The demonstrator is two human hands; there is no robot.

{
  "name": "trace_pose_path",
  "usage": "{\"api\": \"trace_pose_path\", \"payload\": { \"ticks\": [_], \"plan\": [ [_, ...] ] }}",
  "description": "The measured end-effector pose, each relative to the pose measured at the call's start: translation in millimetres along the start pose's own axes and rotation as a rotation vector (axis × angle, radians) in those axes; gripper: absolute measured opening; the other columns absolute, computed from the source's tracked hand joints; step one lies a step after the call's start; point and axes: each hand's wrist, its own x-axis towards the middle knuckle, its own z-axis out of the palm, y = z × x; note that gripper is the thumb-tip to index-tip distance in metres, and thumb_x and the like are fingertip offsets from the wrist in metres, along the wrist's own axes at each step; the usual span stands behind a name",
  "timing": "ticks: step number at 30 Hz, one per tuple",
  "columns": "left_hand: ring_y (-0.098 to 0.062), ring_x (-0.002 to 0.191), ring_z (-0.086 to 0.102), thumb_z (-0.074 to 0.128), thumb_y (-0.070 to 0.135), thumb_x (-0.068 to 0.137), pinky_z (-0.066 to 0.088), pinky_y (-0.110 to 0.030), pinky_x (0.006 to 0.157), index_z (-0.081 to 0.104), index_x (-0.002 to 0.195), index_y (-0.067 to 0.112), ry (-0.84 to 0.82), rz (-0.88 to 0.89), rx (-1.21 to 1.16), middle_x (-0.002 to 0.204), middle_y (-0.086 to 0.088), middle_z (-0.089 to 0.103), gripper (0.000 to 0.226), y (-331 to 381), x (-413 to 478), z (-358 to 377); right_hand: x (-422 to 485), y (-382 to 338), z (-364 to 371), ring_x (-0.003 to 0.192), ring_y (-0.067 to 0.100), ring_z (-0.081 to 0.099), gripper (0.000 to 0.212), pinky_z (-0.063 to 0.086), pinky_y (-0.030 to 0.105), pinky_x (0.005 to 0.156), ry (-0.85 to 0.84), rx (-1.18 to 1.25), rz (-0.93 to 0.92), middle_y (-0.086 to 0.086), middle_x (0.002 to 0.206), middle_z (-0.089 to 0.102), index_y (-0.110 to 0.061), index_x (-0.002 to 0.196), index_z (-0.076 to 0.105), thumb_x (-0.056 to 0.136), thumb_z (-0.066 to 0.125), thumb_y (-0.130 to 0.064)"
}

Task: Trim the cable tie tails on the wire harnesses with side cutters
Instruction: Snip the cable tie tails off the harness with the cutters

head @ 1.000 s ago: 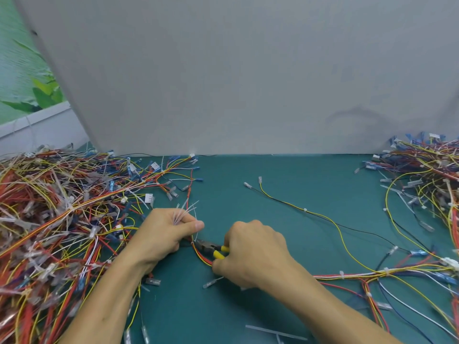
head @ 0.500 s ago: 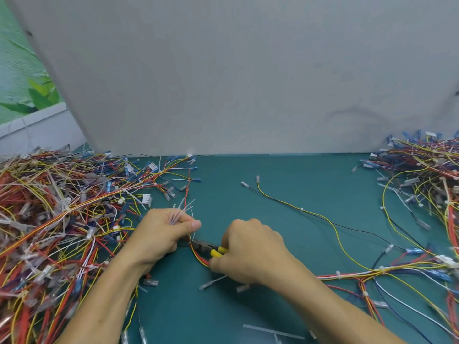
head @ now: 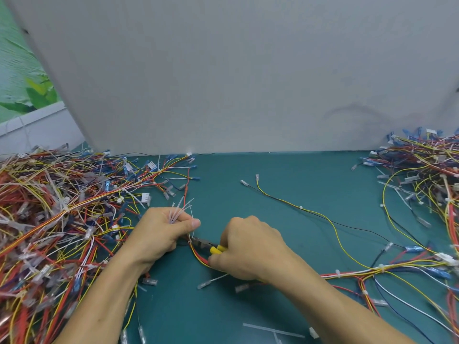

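My right hand grips yellow-handled side cutters, whose dark jaws point left at a cable tie on a red, orange and yellow wire harness. My left hand holds that harness just left of the jaws, with several clear cut tie tails pinched under its thumb and sticking up. The harness runs under my right hand and off to the right, where white cable ties bind it.
A big tangled heap of harnesses covers the left of the green mat; a second heap lies at the far right. A loose yellow and black wire pair crosses the middle. A grey board stands behind. Clear scraps lie near the front.
Both hands have held their place. The cutter jaws have edged slightly left, closer to the tie beside my left thumb.
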Motion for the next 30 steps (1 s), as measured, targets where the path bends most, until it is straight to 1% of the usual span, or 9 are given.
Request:
{"api": "trace_pose_path", "payload": {
  "ticks": [6, 11, 17, 20, 23, 25, 27, 28, 30],
  "plan": [
    [-0.011, 0.040, 0.017, 0.076, 0.014, 0.079, 0.015, -0.015, 0.040, 0.063, 0.064, 0.012, -0.003, 0.002, 0.019, 0.049, 0.002, 0.032, 0.020, 0, 0, 0, -3, 0, 0, 0.055, 0.019, 0.033, 0.035, 0.022, 0.027, 0.048, 0.021, -0.075, -0.068, 0.003, 0.066, 0.038, -0.016, 0.062, 0.039, 0.079, 0.060, -0.038],
    [-0.010, 0.039, 0.017, 0.074, 0.010, 0.080, 0.015, -0.013, 0.038, 0.061, 0.064, 0.010, 0.003, 0.007, 0.021, 0.050, 0.000, 0.033, 0.021, 1, -2, 1, -2, -2, -2, 0.054, 0.018, 0.032, 0.034, 0.021, 0.027, 0.047, 0.042, -0.127, -0.109, 0.003, 0.066, 0.037, -0.017, 0.061, 0.037, 0.079, 0.061, -0.035],
    [-0.011, 0.041, 0.016, 0.071, 0.008, 0.082, 0.014, -0.015, 0.040, 0.060, 0.067, 0.008, 0.031, 0.017, -0.030, 0.047, 0.003, 0.030, 0.019, 9, -7, 1, -6, 5, -2, 0.055, 0.021, 0.036, 0.032, 0.022, 0.026, 0.047, 0.058, -0.158, -0.127, 0.002, 0.064, 0.038, -0.016, 0.062, 0.040, 0.078, 0.061, -0.035],
    [-0.010, 0.041, 0.017, 0.065, 0.012, 0.088, 0.016, -0.015, 0.039, 0.055, 0.071, 0.008, 0.054, 0.083, -0.025, 0.050, 0.004, 0.026, 0.020, 21, -16, 1, -10, 23, -8, 0.066, 0.031, 0.043, 0.024, 0.026, 0.029, 0.048, 0.081, -0.122, -0.115, 0.003, 0.067, 0.040, -0.016, 0.070, 0.043, 0.081, 0.057, -0.032],
    [-0.007, 0.041, 0.021, 0.051, 0.014, 0.097, 0.020, -0.016, 0.038, 0.046, 0.068, 0.019, -0.016, 0.116, -0.001, 0.051, 0.007, 0.029, 0.030, 44, -31, 9, -17, 47, -17, 0.084, 0.032, 0.050, 0.014, 0.040, 0.035, 0.063, 0.047, -0.029, -0.119, 0.002, 0.081, 0.048, -0.017, 0.083, 0.047, 0.084, 0.051, -0.030],
    [-0.006, 0.043, 0.027, 0.044, 0.016, 0.099, 0.024, -0.017, 0.040, 0.044, 0.062, 0.023, -0.095, 0.166, 0.116, 0.052, 0.009, 0.035, 0.038, 61, -49, 21, -23, 65, -24, 0.086, 0.029, 0.049, 0.013, 0.041, 0.036, 0.068, 0.030, 0.004, -0.084, 0.001, 0.086, 0.049, -0.017, 0.091, 0.047, 0.084, 0.049, -0.027],
    [-0.005, 0.050, 0.034, 0.040, 0.030, 0.096, 0.030, -0.020, 0.047, 0.044, 0.067, 0.021, -0.212, 0.299, 0.358, 0.057, 0.009, 0.041, 0.030, 76, -72, 39, -29, 79, -29, 0.084, 0.027, 0.048, 0.012, 0.040, 0.036, 0.068, 0.021, 0.004, -0.040, 0.000, 0.084, 0.048, -0.017, 0.094, 0.046, 0.085, 0.048, -0.025],
    [-0.005, 0.055, 0.036, 0.037, 0.035, 0.093, 0.034, -0.023, 0.053, 0.042, 0.072, 0.020, -0.286, 0.349, 0.485, 0.061, 0.009, 0.043, 0.027, 81, -83, 50, -32, 85, -31, 0.086, 0.028, 0.049, 0.013, 0.042, 0.037, 0.070, 0.015, 0.005, -0.018, 0.001, 0.087, 0.051, -0.016, 0.095, 0.046, 0.086, 0.047, -0.024],
    [-0.011, 0.068, 0.044, 0.036, 0.034, 0.097, 0.039, -0.032, 0.068, 0.037, 0.077, 0.019, -0.451, 0.380, 0.698, 0.073, 0.005, 0.049, 0.024, 87, -102, 74, -37, 94, -30, 0.091, 0.030, 0.052, 0.013, 0.047, 0.039, 0.076, 0.013, 0.014, 0.003, 0.007, 0.095, 0.058, -0.016, 0.098, 0.049, 0.086, 0.046, -0.022]
  ]
}}
